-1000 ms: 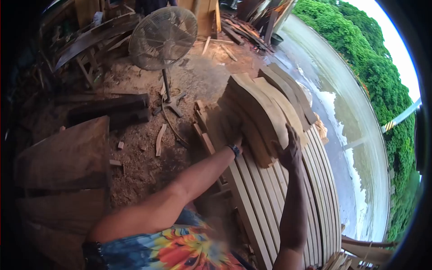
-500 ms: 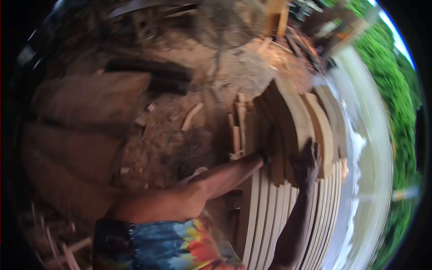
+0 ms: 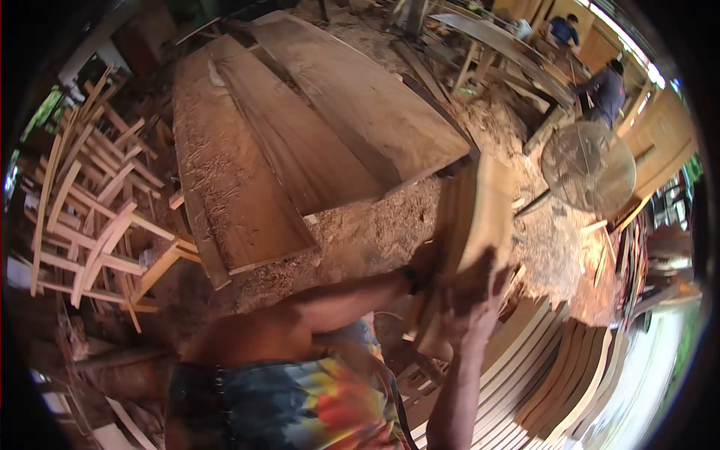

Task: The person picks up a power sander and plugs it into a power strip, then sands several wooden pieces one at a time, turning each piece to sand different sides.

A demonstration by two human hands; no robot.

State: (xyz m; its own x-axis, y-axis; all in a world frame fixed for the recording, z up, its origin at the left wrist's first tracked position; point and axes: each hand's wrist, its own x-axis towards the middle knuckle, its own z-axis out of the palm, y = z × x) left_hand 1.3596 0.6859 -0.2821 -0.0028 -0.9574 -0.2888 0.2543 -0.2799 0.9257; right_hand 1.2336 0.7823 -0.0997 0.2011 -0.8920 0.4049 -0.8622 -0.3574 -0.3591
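Bundle of curved wooden slats (image 3: pixel 480 214), stiff, likely heavy: left hand (image 3: pixel 421 271) and right hand (image 3: pixel 469 304) clamp its lower end, bulk above

Sawdust floor (image 3: pixel 360 229) open near centre. Wide planks (image 3: pixel 315 127) block far left; chair frames (image 3: pixel 97 202) crowd left; standing fan (image 3: pixel 589 166) right; curved slats (image 3: pixel 555 375) fill near right.

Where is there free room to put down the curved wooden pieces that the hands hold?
The wide planks lie bare, dusted with sawdust, and the sawdust floor between them and the fan is open. The chair frames crowd the left; stacked curved slats fill the lower right.
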